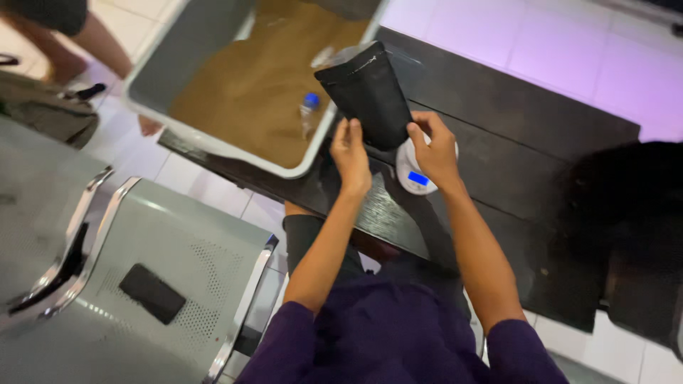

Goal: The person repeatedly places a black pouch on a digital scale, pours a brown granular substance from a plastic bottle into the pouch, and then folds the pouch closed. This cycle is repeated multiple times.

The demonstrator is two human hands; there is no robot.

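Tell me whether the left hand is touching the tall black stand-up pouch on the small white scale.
Touching. The head view shows the left hand with fingertips pressed against the lower edge of the black stand-up pouch, no gap between them.

Bare dark table (512,121) lies open to the right of the small white scale (416,174), while the grey tray (213,43) of brown powder and its plastic bottle (309,114) crowd the left side closely.

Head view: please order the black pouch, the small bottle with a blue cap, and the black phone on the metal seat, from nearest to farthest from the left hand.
1. Black pouch, touching the left hand.
2. Bottle, up-left in the tray.
3. Phone, far down-left on the seat.
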